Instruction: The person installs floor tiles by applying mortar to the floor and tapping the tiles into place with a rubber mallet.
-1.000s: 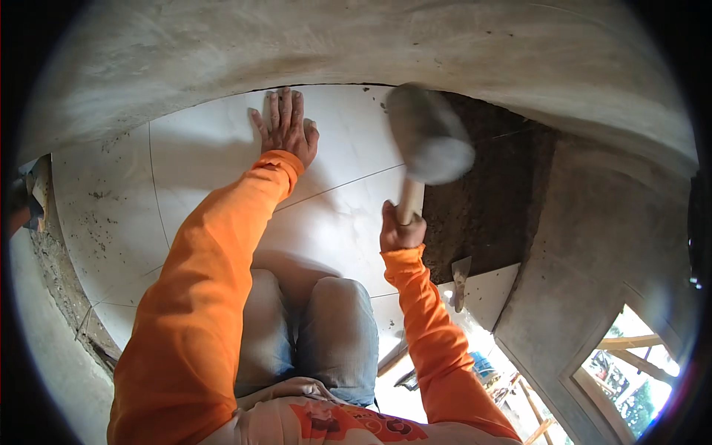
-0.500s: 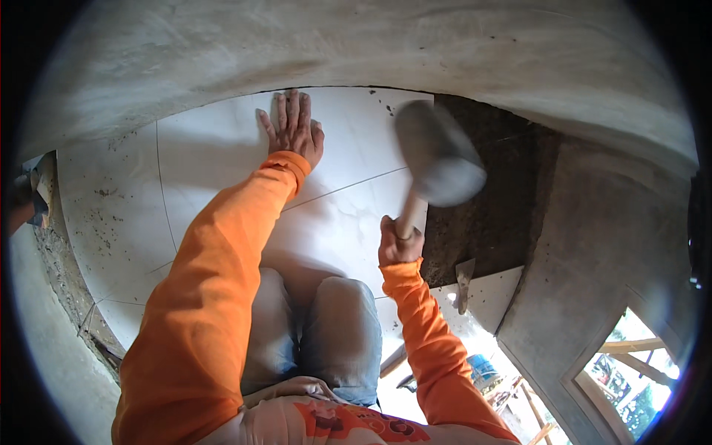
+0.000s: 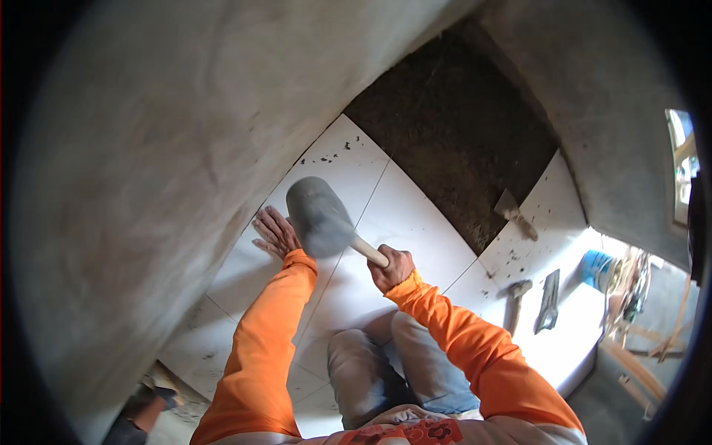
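Holding side: right grip [image 3: 393, 268], closed firmly round the pale wooden handle of a mallet [image 3: 319, 215].
Mallet position: large grey head above the white floor tiles [image 3: 404, 222], slightly blurred, lying just beside the left fingers in this view; its height over the surface cannot be told.
Bracing side: left grip [image 3: 276, 233], spread wide with fingers apart, holding nothing, palm down on a tile next to the plastered wall [image 3: 156, 170].
Tile field: thin dark joints between tiles, with dark crumbs [image 3: 347, 147] near the wall-side corner.
Untiled area: dark, rough patch [image 3: 452, 126] bordering the tile edges.
Loose tools: flat-bladed scraper [image 3: 525, 224] lying across the patch's border; hammer [image 3: 516, 304] and long grey tool [image 3: 549, 300] side by side, apart, right of the knees [image 3: 378, 363].
Background: blue bucket [image 3: 597, 269], far right.
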Demonstrator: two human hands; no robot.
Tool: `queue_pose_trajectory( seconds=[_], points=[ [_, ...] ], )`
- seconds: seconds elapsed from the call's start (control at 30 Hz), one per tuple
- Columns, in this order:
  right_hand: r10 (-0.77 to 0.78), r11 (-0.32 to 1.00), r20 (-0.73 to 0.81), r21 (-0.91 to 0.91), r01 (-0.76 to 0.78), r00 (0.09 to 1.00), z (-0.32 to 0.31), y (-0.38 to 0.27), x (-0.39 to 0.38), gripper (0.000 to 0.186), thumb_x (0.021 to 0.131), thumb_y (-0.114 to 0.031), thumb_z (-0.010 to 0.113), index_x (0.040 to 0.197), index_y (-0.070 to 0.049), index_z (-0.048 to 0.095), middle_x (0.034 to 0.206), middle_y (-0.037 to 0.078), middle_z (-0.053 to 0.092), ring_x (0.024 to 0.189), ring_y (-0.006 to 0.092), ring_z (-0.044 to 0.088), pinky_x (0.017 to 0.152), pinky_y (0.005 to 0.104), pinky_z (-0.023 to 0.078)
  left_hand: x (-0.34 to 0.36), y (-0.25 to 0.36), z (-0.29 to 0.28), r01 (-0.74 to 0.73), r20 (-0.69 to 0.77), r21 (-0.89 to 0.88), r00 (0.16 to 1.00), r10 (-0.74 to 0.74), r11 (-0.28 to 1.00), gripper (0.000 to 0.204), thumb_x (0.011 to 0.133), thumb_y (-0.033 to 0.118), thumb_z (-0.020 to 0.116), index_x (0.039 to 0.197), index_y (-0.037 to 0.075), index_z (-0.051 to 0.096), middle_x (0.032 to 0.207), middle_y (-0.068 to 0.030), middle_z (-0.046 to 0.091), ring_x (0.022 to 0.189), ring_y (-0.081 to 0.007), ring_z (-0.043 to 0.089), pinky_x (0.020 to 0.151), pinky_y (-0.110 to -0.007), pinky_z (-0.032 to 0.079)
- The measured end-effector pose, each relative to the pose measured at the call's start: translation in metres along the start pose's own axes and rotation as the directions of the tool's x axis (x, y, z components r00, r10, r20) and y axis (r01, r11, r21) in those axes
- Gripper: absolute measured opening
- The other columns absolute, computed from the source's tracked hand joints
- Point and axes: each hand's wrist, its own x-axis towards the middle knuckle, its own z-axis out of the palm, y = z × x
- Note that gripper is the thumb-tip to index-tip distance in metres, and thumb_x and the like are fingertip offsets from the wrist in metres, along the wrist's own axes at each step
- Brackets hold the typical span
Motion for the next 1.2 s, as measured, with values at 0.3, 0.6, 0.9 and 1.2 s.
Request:
queue_pose_trajectory(
  seconds=[0.3, 0.6, 0.9, 1.2],
  points=[
    [0.119, 0.981, -0.019, 0.155, -0.114, 0.993, -0.019, -0.024, 0.021, 0.014, 0.078, -0.021, 0.065, 0.082, -0.008, 0.06, 0.071, 0.017, 0.063, 0.064, 0.0371, 0.063, 0.061, 0.0455, 0.054, -0.003, 0.006, 0.0, -0.184, 0.292, 0.302, 0.952, 0.093, 0.935, 0.073, 0.095, 0.049, 0.031, 0.15, 0.004, 0.015, 0.158, -0.014, 0.008, 0.147, -0.03, 0.005, 0.112, -0.058, 0.001],
    [0.584, 0.811, 0.156, -0.152, -0.564, 0.797, -0.046, -0.023, 0.028, 0.019, 0.082, -0.027, 0.06, 0.088, -0.009, 0.063, 0.08, 0.014, 0.068, 0.07, 0.0345, 0.066, 0.067, 0.0432, 0.054, -0.013, 0.005, 0.007, -0.112, 0.224, 0.092, 0.97, 0.089, 0.989, 0.065, 0.096, 0.037, 0.038, 0.149, 0.003, 0.019, 0.156, -0.018, 0.013, 0.145, -0.0321, 0.014, 0.112, -0.055, 0.018],
    [0.52, 0.853, 0.289, -0.21, -0.477, 0.803, -0.053, 0.023, 0.019, 0.025, 0.082, -0.029, 0.058, 0.094, -0.007, 0.062, 0.08, 0.016, 0.069, 0.075, 0.0319, 0.068, 0.069, 0.0411, 0.055, -0.012, 0.013, -0.009, -0.17, 0.137, 0.218, 0.98, 0.142, 0.961, 0.069, 0.093, 0.03, 0.047, 0.148, 0.001, 0.018, 0.155, -0.0238, 0.01, 0.144, -0.0354, 0.016, 0.111, -0.056, 0.02],
    [0.322, 0.723, 0.243, 0.561, -0.403, 0.915, 0.04, 0.035, -0.064, 0.024, 0.081, -0.025, 0.06, 0.094, -0.005, 0.06, 0.068, 0.018, 0.064, 0.063, 0.037, 0.064, 0.062, 0.0461, 0.053, 0.008, -0.001, 0.009, -0.662, 0.0, -0.05, 0.748, 0.663, 0.747, 0.083, 0.087, 0.041, 0.055, 0.147, -0.004, 0.018, 0.154, -0.0251, 0.013, 0.142, -0.0411, 0.016, 0.113, -0.054, 0.018]
  ],
)
